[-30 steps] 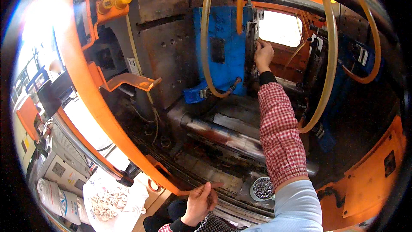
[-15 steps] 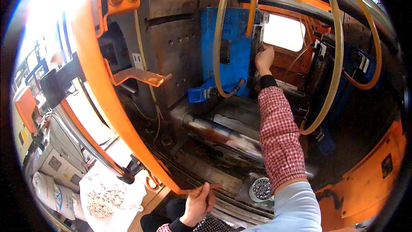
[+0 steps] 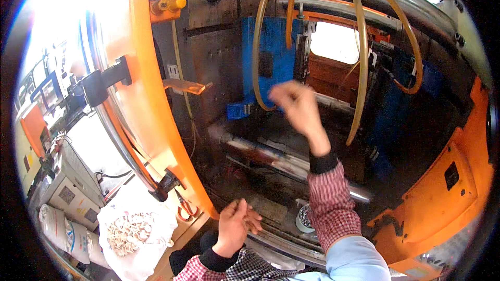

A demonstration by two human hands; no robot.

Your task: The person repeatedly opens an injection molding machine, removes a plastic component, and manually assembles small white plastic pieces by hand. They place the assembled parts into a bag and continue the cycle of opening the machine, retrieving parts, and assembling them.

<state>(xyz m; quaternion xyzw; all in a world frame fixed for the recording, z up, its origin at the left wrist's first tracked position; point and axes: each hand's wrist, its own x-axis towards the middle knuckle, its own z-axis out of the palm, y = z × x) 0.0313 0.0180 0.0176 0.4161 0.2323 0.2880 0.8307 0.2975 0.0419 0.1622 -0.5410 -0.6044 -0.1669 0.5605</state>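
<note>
My right hand (image 3: 298,108) hangs in the gap between the two mould halves of a large machine, in front of the blue mould half (image 3: 281,36). Motion smears its fingers, so their grip is unclear. A yellowish hose (image 3: 256,57) loops down beside it. Low down, close to my body, my left hand (image 3: 234,228) has its fingers curled in; whatever they hold, if anything, is hidden. It is near the lower end of the orange door frame (image 3: 177,161). A pale cup of small metal pieces (image 3: 303,224) stands on the machine bed, partly behind my right sleeve.
Polished steel bars (image 3: 281,158) cross below and above the gap. The other mould half (image 3: 401,73) is to the right, with more hoses (image 3: 362,62). An orange panel (image 3: 442,192) closes the right side. At left, pale curved parts (image 3: 130,233) lie on white sheeting near orange-handled scissors (image 3: 185,208).
My right hand has pulled back from the inner edge of the blue mould half, toward me and slightly left. My left hand has come slightly inward; its fingers remain curled. The view has shifted.
</note>
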